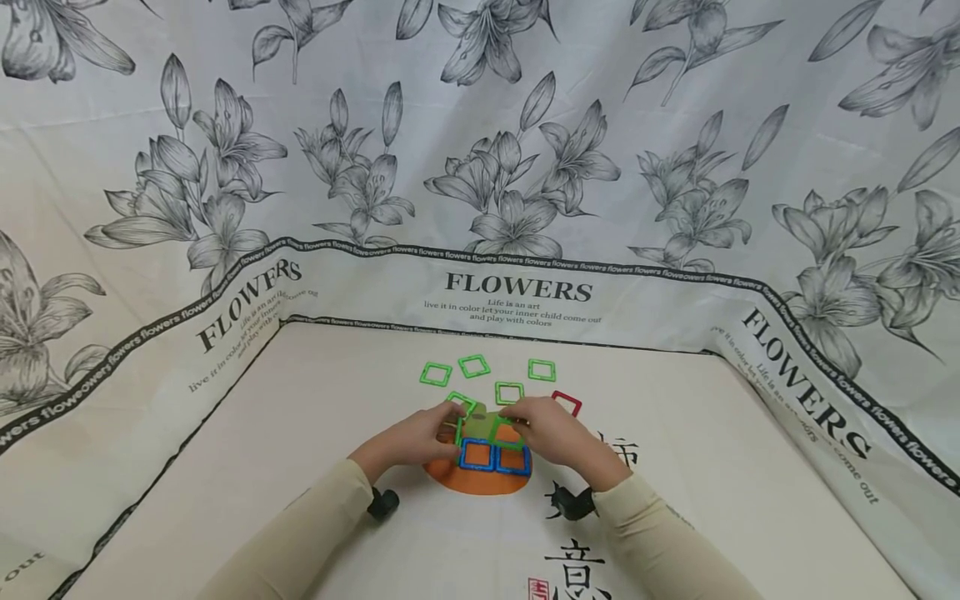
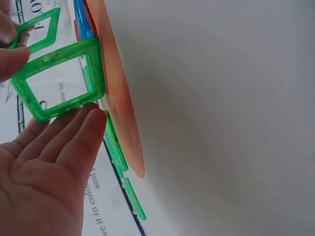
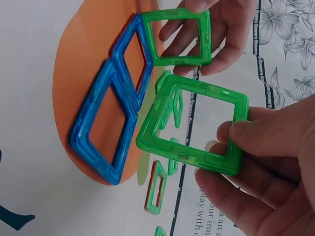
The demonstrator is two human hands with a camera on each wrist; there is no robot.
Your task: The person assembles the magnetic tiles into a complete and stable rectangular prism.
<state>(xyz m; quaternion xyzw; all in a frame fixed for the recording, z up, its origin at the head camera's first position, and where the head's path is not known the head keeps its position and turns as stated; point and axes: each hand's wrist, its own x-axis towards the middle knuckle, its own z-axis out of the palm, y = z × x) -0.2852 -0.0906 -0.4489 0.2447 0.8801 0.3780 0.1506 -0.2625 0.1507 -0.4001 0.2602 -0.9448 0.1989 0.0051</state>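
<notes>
Two blue square frame tiles (image 3: 101, 123) lie side by side on a flat orange shape (image 1: 477, 482), with some red at their edges. My left hand (image 1: 418, 435) pinches a green square frame (image 2: 59, 110) between thumb and fingers. That frame stands upright, its lower edge at one blue tile; I cannot tell whether they touch. In my right hand (image 1: 551, 429) a second green square frame (image 3: 189, 156) is gripped at one side by thumb and fingers. It is tilted above the other blue tile, with a visible gap in the right wrist view.
Beyond the hands lie several loose green frames (image 1: 542, 370) and a red frame (image 1: 567, 403). Dark writing (image 1: 576, 567) marks the white tabletop (image 1: 315, 367) near my right arm. Flower-printed cloth (image 1: 517, 183) walls the table at the back and sides.
</notes>
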